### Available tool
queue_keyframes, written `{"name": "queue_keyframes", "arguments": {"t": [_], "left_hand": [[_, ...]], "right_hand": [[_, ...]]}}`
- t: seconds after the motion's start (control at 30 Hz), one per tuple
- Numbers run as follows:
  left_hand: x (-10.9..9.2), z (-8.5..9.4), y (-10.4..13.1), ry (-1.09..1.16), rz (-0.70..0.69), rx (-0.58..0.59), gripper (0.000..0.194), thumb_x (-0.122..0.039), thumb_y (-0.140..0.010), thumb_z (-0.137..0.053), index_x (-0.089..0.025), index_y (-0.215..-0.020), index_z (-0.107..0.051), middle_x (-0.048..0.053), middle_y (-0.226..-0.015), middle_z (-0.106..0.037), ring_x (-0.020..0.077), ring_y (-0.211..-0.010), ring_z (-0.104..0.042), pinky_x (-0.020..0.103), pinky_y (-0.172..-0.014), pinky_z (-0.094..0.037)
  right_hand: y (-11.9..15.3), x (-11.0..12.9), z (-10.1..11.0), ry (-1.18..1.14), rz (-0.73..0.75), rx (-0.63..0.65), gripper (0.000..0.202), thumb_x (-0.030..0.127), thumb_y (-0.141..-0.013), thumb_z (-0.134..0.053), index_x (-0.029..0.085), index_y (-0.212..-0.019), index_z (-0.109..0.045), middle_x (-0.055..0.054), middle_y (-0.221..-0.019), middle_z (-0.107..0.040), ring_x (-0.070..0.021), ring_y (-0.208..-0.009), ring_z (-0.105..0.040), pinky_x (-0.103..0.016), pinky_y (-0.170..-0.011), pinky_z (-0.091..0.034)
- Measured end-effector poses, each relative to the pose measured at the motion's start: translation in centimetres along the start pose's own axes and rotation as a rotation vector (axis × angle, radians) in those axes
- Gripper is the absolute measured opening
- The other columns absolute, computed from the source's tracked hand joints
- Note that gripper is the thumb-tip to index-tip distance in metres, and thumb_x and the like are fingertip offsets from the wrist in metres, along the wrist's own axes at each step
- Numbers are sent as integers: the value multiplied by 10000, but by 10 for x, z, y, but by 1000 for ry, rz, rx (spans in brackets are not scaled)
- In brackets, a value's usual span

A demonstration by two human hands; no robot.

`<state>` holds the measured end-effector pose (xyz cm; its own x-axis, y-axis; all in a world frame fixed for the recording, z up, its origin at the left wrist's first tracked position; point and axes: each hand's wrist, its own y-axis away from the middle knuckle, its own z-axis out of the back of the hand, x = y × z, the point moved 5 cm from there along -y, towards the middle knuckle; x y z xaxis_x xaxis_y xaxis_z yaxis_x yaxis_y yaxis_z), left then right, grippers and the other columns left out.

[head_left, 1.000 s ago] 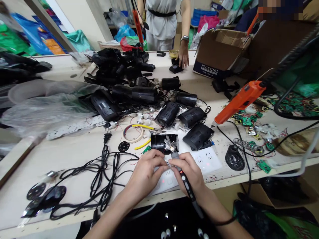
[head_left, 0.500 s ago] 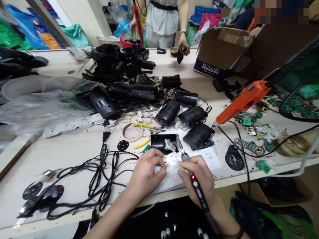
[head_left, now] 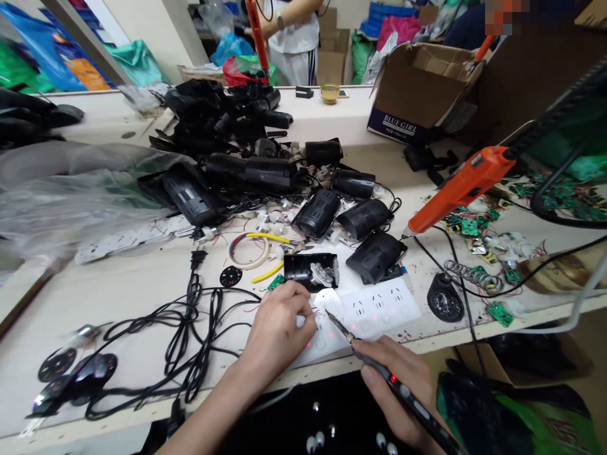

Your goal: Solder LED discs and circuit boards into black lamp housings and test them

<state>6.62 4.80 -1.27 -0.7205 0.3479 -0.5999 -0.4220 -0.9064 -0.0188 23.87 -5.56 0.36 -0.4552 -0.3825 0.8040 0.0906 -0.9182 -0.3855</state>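
My right hand is wrapped round a soldering iron with a glowing red light. Its bare metal tip points up and left, close to a small white round part and my left fingertips. Thumb and fingers pinched, my left hand holds thin wires, whose ends poke out towards the tip. Both hands are over a white power strip with several red-lit switches. Just beyond lies an open black housing with a silvery clear piece inside.
An orange electric screwdriver hangs at the right, above green circuit boards. Black housings are piled behind. Black cords and a tape roll lie left. Across the table stand a person and a cardboard box.
My right hand has moved right and down, and the iron's tip has dropped from the black housing to beside my left fingertips. The person opposite has withdrawn a hand from the table.
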Motion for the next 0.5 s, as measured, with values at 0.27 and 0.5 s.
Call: {"name": "queue_keyframes", "arguments": {"t": [0.27, 0.5], "left_hand": [[0, 0, 1, -13, -7, -6, 150, -108, -753, -591, -187, -629, -621, 44, -888, -650, 215, -826, -606, 370, -772, -477], [0, 0, 1, -9, -1, -16, 157, -103, -752, -581, -189, -625, -614, 40, -889, -651, 214, -826, -606, 369, -769, -477]], "right_hand": [[2, -4, -8, 36, 44, -6, 288, 134, -897, -508, 183, -1149, -641, -70, -871, -691, -177, -749, -670, -287, -674, -558], [-1, -1, -12, 65, 110, -41, 305, 119, -891, -508, 188, -1162, -629, -62, -852, -687, -171, -709, -646, -287, -638, -550]]}}
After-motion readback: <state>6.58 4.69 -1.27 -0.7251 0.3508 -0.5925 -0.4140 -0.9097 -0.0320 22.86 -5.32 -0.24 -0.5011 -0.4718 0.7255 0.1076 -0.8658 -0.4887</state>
